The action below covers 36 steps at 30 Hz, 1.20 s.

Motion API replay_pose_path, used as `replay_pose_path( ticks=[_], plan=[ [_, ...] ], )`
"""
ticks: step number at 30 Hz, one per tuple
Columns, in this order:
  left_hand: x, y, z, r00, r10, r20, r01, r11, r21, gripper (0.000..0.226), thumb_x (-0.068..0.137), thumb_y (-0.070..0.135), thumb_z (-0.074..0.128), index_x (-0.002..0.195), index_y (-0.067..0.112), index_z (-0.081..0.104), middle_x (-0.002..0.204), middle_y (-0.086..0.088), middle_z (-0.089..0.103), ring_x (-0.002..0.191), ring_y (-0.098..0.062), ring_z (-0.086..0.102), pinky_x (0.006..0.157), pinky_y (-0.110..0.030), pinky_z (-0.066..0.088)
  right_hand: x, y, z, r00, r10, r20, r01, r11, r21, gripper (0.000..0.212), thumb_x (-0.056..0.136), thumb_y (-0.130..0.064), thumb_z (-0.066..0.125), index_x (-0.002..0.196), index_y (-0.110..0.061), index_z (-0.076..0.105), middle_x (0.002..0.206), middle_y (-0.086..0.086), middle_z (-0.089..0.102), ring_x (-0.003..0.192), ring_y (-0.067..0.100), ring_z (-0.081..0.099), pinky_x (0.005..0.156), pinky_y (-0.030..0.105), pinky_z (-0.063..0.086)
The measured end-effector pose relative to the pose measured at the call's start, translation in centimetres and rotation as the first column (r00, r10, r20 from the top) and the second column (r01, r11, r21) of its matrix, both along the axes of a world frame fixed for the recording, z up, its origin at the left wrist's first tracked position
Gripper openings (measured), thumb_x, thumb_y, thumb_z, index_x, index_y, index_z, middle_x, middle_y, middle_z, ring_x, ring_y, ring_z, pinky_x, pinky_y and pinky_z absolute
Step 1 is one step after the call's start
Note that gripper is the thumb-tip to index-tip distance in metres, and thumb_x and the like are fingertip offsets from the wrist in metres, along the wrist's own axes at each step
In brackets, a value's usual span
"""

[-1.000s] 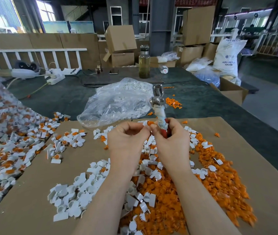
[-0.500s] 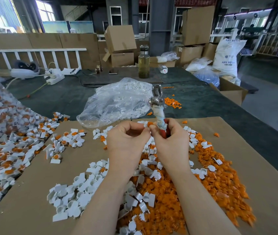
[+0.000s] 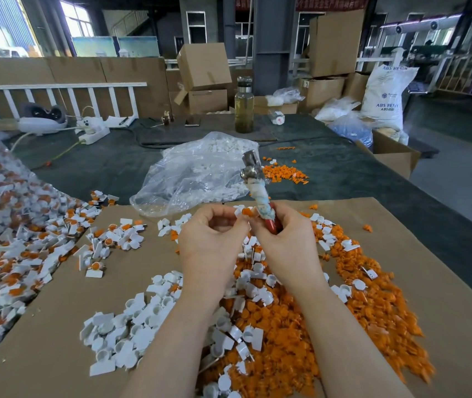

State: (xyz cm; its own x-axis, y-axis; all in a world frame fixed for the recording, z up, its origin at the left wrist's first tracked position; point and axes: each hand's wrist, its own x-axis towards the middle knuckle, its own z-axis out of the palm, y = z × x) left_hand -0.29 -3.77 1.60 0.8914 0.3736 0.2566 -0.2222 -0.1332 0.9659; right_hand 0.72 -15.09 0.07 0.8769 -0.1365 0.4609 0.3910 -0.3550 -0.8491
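Plastic bag (image 3: 189, 179) holds white caps (image 3: 224, 145) | left hand (image 3: 210, 242) pinches orange-white cap (image 3: 245, 211) | right hand (image 3: 285, 248) grips red-handled tool (image 3: 259, 193)

left hand (image 3: 211, 245) pinching, right hand (image 3: 284, 246) gripping, wrists close

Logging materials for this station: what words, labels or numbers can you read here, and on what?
"ABS RESIN": top of the white sack, far right, last letter faint.
"ABS RES", then cut off: middle of the sack; the smaller line beneath is unreadable.
Red banner overhead: characters too blurred to read.
Small white bottle: label too small.
Tool in the right hand, small part in the left hand: no text.
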Motion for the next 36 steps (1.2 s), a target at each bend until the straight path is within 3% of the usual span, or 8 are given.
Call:
replay_pose_path(
  ticks=[6, 11, 14, 16, 23, 27, 30, 36],
  plan=[
    [0.3, 0.7, -0.1, 0.999, 0.009, -0.037, -0.009, 1.0, 0.003, 0.008, 0.083, 0.018, 0.079, 0.081, 0.018, 0.072, 0.075, -0.001, 0.073, 0.075, -0.021, 0.07, 0.071, -0.031, 0.06, -0.1, -0.6, 0.4, 0.981, 0.142, -0.134, -0.139, 0.99, 0.025, 0.012, 0.09, -0.019, 0.065, 0.098, -0.028, 0.069, 0.068, -0.025, 0.062, 0.062, -0.003, 0.057, 0.055, 0.01, 0.043],
    [0.5, 1.4, 0.0, 0.999, -0.043, -0.002, 0.043, 0.988, -0.145, 0.005, 0.087, 0.012, 0.074, 0.085, 0.014, 0.069, 0.074, 0.003, 0.073, 0.074, -0.015, 0.072, 0.065, -0.016, 0.055, -0.4, -2.3, 0.8, 0.921, 0.251, -0.299, -0.257, 0.966, 0.019, 0.003, 0.087, -0.023, 0.067, 0.091, -0.024, 0.066, 0.073, -0.008, 0.058, 0.065, 0.004, 0.054, 0.06, 0.017, 0.046],
    [0.5, 1.8, -0.1, 0.995, -0.089, 0.039, 0.096, 0.963, -0.253, 0.008, 0.089, 0.007, 0.071, 0.085, 0.014, 0.067, 0.069, 0.009, 0.071, 0.068, -0.006, 0.069, 0.065, -0.012, 0.052, -0.6, -3.2, 1.0, 0.872, 0.31, -0.38, -0.347, 0.937, -0.031, 0.029, 0.083, -0.03, 0.066, 0.101, -0.008, 0.062, 0.081, 0.004, 0.056, 0.071, 0.013, 0.053, 0.07, 0.032, 0.044],
    [0.6, 2.0, -0.1, 0.992, -0.106, 0.063, 0.119, 0.955, -0.271, 0.01, 0.09, 0.006, 0.069, 0.085, 0.015, 0.067, 0.069, 0.011, 0.071, 0.068, -0.005, 0.069, 0.067, -0.012, 0.052, -0.8, -3.4, 1.1, 0.847, 0.33, -0.416, -0.389, 0.919, -0.062, 0.031, 0.084, -0.026, 0.066, 0.104, -0.004, 0.06, 0.085, 0.008, 0.057, 0.075, 0.018, 0.054, 0.073, 0.036, 0.043],
    [0.8, 2.6, -0.3, 0.984, -0.152, 0.094, 0.172, 0.944, -0.281, 0.007, 0.091, 0.006, 0.067, 0.088, 0.012, 0.067, 0.072, 0.009, 0.069, 0.07, -0.005, 0.068, 0.068, -0.012, 0.052, -1.1, -3.3, 1.3, 0.789, 0.378, -0.485, -0.47, 0.879, -0.078, 0.014, 0.089, -0.017, 0.066, 0.103, -0.017, 0.063, 0.085, -0.006, 0.058, 0.071, 0.001, 0.054, 0.069, 0.023, 0.042],
    [0.8, 2.7, -0.2, 0.98, -0.171, 0.098, 0.19, 0.951, -0.243, 0.007, 0.091, 0.005, 0.066, 0.089, 0.011, 0.067, 0.073, 0.007, 0.068, 0.068, -0.004, 0.067, 0.067, -0.012, 0.051, -1.0, -3.3, 1.3, 0.793, 0.359, -0.492, -0.474, 0.871, -0.127, 0.019, 0.089, -0.017, 0.066, 0.107, -0.016, 0.062, 0.094, 0.006, 0.061, 0.078, 0.018, 0.056, 0.072, 0.029, 0.044],
    [0.8, 2.9, -0.1, 0.978, -0.187, 0.088, 0.203, 0.954, -0.22, 0.006, 0.091, 0.004, 0.066, 0.089, 0.01, 0.067, 0.072, 0.008, 0.068, 0.067, -0.003, 0.066, 0.067, -0.013, 0.052, -1.0, -3.2, 1.2, 0.786, 0.369, -0.496, -0.486, 0.864, -0.128, 0.018, 0.088, -0.017, 0.065, 0.105, -0.023, 0.062, 0.093, 0.006, 0.064, 0.077, 0.012, 0.058, 0.068, 0.024, 0.046],
    [0.7, 2.8, -0.2, 0.979, -0.182, 0.094, 0.198, 0.954, -0.223, 0.01, 0.091, 0.002, 0.066, 0.086, 0.011, 0.066, 0.072, 0.006, 0.066, 0.064, -0.003, 0.065, 0.065, -0.013, 0.052, -0.8, -2.8, 0.8, 0.831, 0.34, -0.44, -0.455, 0.871, -0.187, 0.03, 0.086, -0.004, 0.059, 0.088, -0.034, 0.059, 0.058, -0.022, 0.055, 0.052, -0.002, 0.05, 0.049, 0.012, 0.041]
  ],
)
